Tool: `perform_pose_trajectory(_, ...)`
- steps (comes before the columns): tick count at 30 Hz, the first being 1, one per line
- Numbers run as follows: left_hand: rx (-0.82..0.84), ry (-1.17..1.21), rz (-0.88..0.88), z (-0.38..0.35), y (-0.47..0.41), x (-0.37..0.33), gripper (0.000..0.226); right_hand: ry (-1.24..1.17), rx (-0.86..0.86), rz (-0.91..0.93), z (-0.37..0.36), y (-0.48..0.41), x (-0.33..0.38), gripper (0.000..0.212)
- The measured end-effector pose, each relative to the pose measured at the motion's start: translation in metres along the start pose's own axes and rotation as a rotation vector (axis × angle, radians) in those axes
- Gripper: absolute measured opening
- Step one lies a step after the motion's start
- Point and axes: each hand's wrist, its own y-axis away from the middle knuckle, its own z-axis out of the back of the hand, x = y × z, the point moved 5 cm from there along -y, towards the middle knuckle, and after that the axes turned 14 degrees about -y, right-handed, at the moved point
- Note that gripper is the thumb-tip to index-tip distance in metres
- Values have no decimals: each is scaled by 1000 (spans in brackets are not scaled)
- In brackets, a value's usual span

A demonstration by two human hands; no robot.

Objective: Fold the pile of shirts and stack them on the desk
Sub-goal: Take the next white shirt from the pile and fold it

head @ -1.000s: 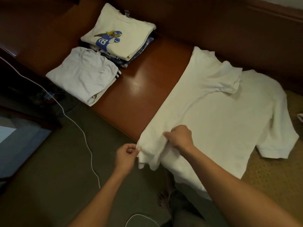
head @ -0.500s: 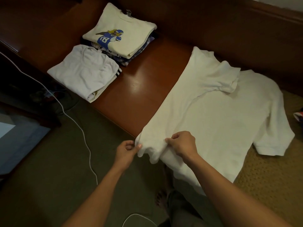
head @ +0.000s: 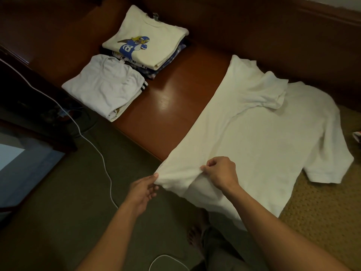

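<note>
The white shirt [head: 254, 145] covers the right part of the tabletop [head: 166, 110], and its hanging hem hides most of the person's legs. Beneath the printed shirt [head: 156, 42], the stacked shirts show only their edges. A red-and-white object [head: 357, 136] is cut off at the right edge, unidentifiable. The white cable [head: 110, 189] passes behind the left forearm.

We look down on a glossy red-brown wooden bench [head: 172, 106], a patch of light glinting on its top, backed by dark wood panelling [head: 254, 26]. Olive carpet [head: 58, 222] covers the floor, with a tan woven rug [head: 322, 222] at right. A white cable [head: 110, 190] trails past a dark cabinet [head: 29, 94] at left.
</note>
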Motion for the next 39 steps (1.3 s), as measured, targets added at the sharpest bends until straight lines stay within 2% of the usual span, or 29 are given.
perform_pose_trajectory(5,-129,-51,-9,8,-3,-3,30,34,-18,6,-2,-2,-2,19)
perform_pose_trajectory(10,-100,31,-170,0,4,-17,16,36,-29,5,-2,-3,-3,21)
perform_pose_trajectory(14,-313,-171,-203,10,8,-21,16,39,-28,-13,-2,-4,-4,20)
perform_pose_trajectory(18,-341,-311,-240,11,11,-30,17,43,-17,-38,1,-6,-5,17)
perform_pose_trajectory(22,-367,-520,-369,4,14,-48,18,3,-18,17,14,-8,-7,15)
perform_pose_trajectory(26,-403,-785,-691,-20,27,-77,16,-25,-74,97,45,-11,-2,8)
perform_pose_trajectory(30,-286,-1054,-963,-66,26,-109,19,-35,-172,97,90,-22,-11,17)
perform_pose_trajectory(33,-164,-1360,-1169,-110,22,-131,30,84,-240,99,122,-23,-24,24)
perform_pose_trajectory(36,-33,-1619,-1240,-154,13,-152,47,265,-261,70,147,-18,-40,28)
perform_pose_trajectory(39,-76,-1850,-1274,-192,1,-174,41,290,-215,83,158,-15,-50,28)
